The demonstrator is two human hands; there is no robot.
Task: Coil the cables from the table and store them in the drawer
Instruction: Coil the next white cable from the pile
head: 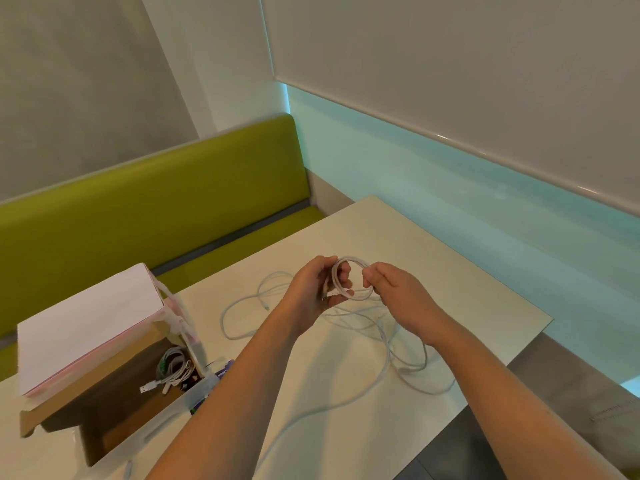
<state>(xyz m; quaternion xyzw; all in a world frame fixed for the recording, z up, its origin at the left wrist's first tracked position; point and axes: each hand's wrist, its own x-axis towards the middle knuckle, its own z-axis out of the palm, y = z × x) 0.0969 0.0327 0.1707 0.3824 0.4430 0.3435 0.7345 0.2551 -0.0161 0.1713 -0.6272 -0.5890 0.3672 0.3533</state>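
White cable (349,317): part wound into a small coil (351,277) held above the desk (467,306) centre, remainder loose on the surface. Left grip (313,289) curled round the coil; right grip (391,289) pinches its far side. Open drawer (114,407), desk's left edge, contains coiled cables (173,370).

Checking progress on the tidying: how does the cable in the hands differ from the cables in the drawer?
The held cable is only partly coiled, gripped by both the left hand and right hand, its tail trailing loose across the table. The drawer cables lie bundled inside the drawer, untouched. Both look white.
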